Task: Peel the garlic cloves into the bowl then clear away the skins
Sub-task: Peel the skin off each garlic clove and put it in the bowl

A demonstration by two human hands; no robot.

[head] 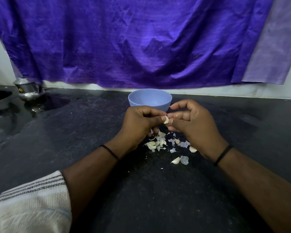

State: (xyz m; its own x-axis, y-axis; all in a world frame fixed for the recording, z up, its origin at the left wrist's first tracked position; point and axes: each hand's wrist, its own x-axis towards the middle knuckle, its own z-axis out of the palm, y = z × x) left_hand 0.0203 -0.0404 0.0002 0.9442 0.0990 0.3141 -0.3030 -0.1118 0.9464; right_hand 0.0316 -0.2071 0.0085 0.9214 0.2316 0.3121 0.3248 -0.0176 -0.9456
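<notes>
A pale garlic clove (166, 119) is pinched between the thumb and fingers of my left hand (139, 122), just in front of the blue bowl (149, 98). My right hand (193, 121) is right beside it, fingers curled, its fingertips touching the clove's right side. Below both hands lies a scatter of garlic skins (160, 142) and several unpeeled cloves (175, 160) on the black counter. The bowl's inside looks empty from here.
A steel pot (28, 89) stands at the back left by a wet patch (45, 105) on the counter (91, 132). A purple cloth (141, 39) hangs over the wall behind the bowl. A striped towel (32, 204) lies at the near left.
</notes>
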